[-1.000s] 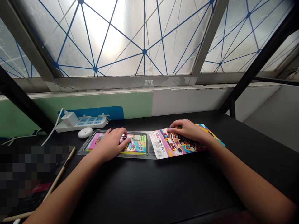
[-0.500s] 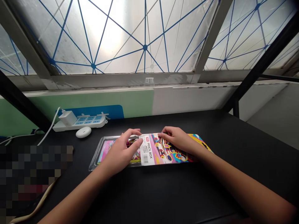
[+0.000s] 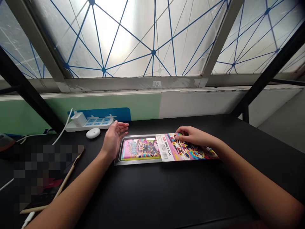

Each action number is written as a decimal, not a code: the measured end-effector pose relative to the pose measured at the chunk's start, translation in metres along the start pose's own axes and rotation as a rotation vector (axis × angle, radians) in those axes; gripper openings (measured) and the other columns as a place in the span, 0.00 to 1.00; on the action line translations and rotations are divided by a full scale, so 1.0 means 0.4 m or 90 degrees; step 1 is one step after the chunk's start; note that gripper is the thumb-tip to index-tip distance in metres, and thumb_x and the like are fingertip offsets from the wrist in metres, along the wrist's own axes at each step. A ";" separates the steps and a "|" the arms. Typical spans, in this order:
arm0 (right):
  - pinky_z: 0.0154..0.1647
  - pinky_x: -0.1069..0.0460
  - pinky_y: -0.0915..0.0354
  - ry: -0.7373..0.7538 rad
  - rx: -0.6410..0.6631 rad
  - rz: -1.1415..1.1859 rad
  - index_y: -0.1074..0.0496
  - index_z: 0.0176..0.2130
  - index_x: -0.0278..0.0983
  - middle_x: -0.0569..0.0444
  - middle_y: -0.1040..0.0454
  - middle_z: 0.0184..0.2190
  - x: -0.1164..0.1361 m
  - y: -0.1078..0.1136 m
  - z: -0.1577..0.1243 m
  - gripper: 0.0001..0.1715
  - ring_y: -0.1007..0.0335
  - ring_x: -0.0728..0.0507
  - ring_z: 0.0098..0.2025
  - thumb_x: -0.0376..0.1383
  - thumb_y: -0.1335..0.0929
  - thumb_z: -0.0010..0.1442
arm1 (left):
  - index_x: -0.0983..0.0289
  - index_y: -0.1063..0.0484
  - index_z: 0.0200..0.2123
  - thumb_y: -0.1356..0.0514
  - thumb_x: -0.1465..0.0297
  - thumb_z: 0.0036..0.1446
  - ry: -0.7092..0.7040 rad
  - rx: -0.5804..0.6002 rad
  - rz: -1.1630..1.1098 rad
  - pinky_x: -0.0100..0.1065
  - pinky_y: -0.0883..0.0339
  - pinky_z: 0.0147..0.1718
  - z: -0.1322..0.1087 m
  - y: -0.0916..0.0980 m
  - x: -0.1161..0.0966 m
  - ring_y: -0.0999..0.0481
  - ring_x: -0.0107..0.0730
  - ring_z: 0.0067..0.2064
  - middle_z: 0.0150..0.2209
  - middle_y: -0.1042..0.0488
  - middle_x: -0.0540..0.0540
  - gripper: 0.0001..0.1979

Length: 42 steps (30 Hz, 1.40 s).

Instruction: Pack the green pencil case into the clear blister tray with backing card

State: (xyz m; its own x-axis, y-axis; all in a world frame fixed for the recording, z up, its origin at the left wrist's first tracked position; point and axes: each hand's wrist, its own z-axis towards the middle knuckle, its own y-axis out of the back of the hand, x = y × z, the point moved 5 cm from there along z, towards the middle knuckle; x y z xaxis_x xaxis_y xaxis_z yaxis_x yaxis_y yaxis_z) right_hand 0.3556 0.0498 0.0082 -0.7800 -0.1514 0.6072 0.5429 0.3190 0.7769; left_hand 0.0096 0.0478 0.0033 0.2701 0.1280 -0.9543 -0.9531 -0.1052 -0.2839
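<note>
Two hands show on my feed: the left hand (image 3: pixel 113 139) is open and empty, just beside a clear plastic tray (image 3: pixel 117 160) holding a colourful pencil box (image 3: pixel 140 149). The right hand (image 3: pixel 192 135) lies on a printed card (image 3: pixel 170 149) overlapping the tray on a black desk (image 3: pixel 166 190); I cannot tell whether it grips.

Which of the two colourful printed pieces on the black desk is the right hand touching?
The long pink printed card labelled PENCIL BOX, under the right hand; the other lies in a clear plastic tray, untouched.
</note>
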 end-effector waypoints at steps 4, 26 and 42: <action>0.39 0.50 0.35 -0.005 -0.026 -0.015 0.26 0.47 0.39 0.50 0.23 0.42 0.029 -0.016 0.004 0.31 0.27 0.40 0.42 0.59 0.32 0.56 | 0.61 0.31 0.42 0.49 0.45 0.60 0.008 -0.011 0.004 0.42 0.33 0.50 -0.013 -0.007 0.002 0.25 0.45 0.55 0.50 0.22 0.59 0.25; 0.63 0.34 0.50 0.205 -0.146 -0.270 0.29 0.51 0.40 0.45 0.26 0.53 0.312 -0.134 0.109 0.23 0.31 0.34 0.56 0.52 0.37 0.66 | 0.58 0.28 0.44 0.46 0.56 0.64 -0.175 0.243 0.745 0.44 0.36 0.48 -0.049 -0.038 -0.042 0.23 0.49 0.48 0.44 0.20 0.57 0.15; 0.48 0.42 0.35 0.280 -0.299 -0.198 0.31 0.43 0.40 0.49 0.25 0.42 0.195 -0.030 -0.022 0.19 0.28 0.39 0.42 0.49 0.29 0.59 | 0.64 0.34 0.57 0.41 0.57 0.65 -0.594 0.170 0.924 0.42 0.35 0.46 -0.071 -0.057 -0.094 0.26 0.46 0.48 0.45 0.24 0.60 0.23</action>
State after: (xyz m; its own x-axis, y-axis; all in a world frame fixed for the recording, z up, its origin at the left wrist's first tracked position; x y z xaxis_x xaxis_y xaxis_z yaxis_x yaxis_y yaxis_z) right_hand 0.2908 0.0257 0.0477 -0.7762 -0.5648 0.2802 0.4698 -0.2218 0.8545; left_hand 0.0250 0.0174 0.0431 -0.8208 0.5711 -0.0018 -0.3498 -0.5003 0.7920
